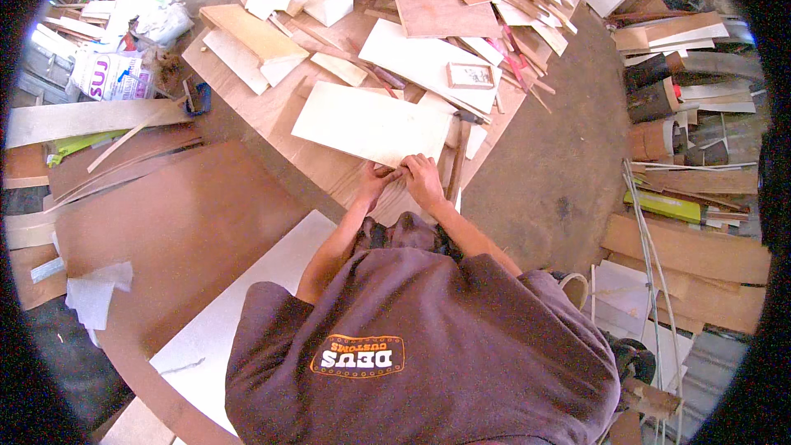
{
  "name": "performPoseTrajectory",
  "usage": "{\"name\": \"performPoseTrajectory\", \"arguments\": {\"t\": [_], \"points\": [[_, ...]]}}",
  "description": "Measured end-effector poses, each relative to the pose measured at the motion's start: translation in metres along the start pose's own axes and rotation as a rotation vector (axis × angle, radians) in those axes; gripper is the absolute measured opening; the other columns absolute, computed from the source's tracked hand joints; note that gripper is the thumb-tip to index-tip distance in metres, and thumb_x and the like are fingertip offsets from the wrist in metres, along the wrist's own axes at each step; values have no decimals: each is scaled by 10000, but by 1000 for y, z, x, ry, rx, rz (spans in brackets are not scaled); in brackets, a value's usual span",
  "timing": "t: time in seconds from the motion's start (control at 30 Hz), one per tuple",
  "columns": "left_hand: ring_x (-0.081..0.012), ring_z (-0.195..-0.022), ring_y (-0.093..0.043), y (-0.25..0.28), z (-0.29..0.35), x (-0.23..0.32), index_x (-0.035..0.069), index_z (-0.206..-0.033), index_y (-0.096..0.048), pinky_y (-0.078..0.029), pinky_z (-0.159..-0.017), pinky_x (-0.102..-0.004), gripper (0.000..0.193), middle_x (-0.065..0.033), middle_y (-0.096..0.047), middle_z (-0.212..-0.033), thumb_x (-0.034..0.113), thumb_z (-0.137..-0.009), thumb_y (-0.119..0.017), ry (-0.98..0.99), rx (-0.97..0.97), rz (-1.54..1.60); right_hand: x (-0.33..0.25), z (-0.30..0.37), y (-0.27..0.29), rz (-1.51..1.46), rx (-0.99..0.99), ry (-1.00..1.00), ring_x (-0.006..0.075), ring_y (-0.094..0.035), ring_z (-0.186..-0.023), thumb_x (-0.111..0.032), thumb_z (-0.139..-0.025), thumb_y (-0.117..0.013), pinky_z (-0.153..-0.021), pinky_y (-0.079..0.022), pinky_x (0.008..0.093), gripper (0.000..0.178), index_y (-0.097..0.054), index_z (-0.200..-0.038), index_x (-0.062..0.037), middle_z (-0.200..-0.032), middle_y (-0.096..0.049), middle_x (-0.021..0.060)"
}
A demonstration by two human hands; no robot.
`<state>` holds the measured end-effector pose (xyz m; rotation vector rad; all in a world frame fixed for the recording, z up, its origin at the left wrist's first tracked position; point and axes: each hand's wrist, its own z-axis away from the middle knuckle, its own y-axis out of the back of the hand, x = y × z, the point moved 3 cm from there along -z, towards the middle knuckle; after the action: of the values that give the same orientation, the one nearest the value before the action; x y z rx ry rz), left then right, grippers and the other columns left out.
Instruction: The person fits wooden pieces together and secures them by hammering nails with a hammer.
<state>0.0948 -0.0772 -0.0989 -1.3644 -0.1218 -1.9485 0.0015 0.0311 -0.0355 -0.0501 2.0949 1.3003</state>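
Observation:
A pale rectangular wooden board (362,122) lies tilted across the near part of the workbench (329,185). At its near edge, toward the right corner, my two hands come together. My right hand (424,183) is closed on that edge, its fingers bent over the top face. Just beside it, my left hand (375,182) has its fingers curled and pressed together, close against the right fingertips. Whatever the left fingers hold is hidden. A long brown wooden strip (456,165) lies right of the board, by a dark tool head (468,116).
Offcuts and a brown panel (437,10) are heaped across the bench's far side. A small framed piece (470,76) rests on a white board (412,53). Large brown sheets (173,231) lie at my left. Stacked planks (684,251) and thin rods (647,235) lie at right.

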Motion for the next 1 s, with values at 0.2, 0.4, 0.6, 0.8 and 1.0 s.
{"name": "performPoseTrajectory", "arguments": {"t": [0.2,0.4,0.6,0.8,1.0], "points": [[-192,-954,-686,-2,-5,-4,2,-1275,-470,-560,-830,-314,591,-127,-696,-1075,35,-784,-797,-83,17,-63,2,0,4,-2,6,-39,312,-571,-914,-48,-822,-606,-807,-411,435,79,-577,-895,-51,-875,-626,106],[-197,-912,-699,11,-16,-16,-19,-1178,-559,-577,-771,-313,463,-129,-695,-1073,3,-774,-785,-214,-88,-64,-4,-5,2,-23,-18,-28,317,-571,-917,-38,-822,-602,-821,-415,433,69,-580,-887,-40,-884,-630,110],[-213,-953,-691,9,-9,-7,-35,-1165,-566,-567,-814,-308,411,-126,-698,-1027,1,-800,-750,-271,-8,-64,2,-6,6,-6,-47,-44,339,-577,-970,-61,-795,-606,-844,-435,471,179,-592,-974,-59,-971,-638,133],[-276,-964,-672,10,36,45,-5,-1139,-590,-520,-901,-408,358,-123,-673,-1040,160,-850,-725,-204,117,-887,1,-1,8,-11,18,-72,321,-575,-928,-44,-828,-608,-826,-420,445,88,-590,-913,-30,-899,-636,120],[-322,-1062,-617,-21,44,84,36,-1145,-623,-434,-1011,-451,309,-117,-672,-1114,134,-857,-678,-1020,26,-1068,2,0,5,-1,36,-56,323,-567,-897,-50,-834,-623,-804,-422,438,96,-599,-925,-34,-889,-625,116]]}}
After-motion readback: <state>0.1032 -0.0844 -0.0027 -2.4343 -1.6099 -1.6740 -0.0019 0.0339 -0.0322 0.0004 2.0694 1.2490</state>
